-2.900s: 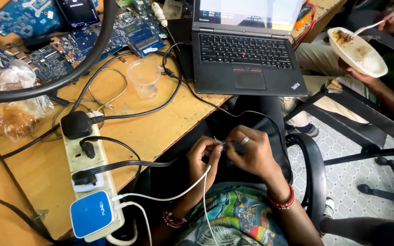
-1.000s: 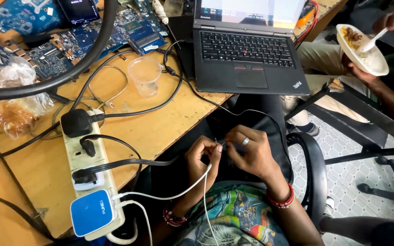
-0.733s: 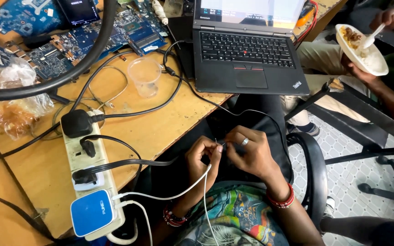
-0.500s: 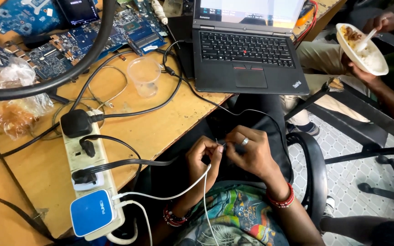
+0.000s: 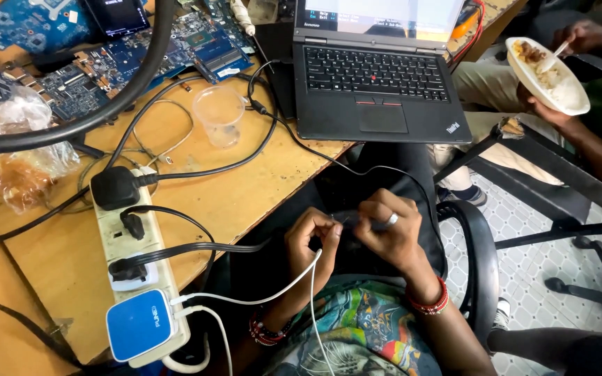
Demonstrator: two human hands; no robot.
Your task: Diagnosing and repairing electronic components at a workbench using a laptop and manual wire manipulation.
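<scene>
Both hands' fingers pinch white cable [image 5: 283,289] end; tiny part between hidden

Your head view is evenly and brightly lit by soft daylight, with only faint shadows beneath the cables on the wooden table [image 5: 245,202]. Focus is sharp at centre. Straight edges bow toward the corners, and the laptop screen [image 5: 377,14] shows mild glare.
</scene>
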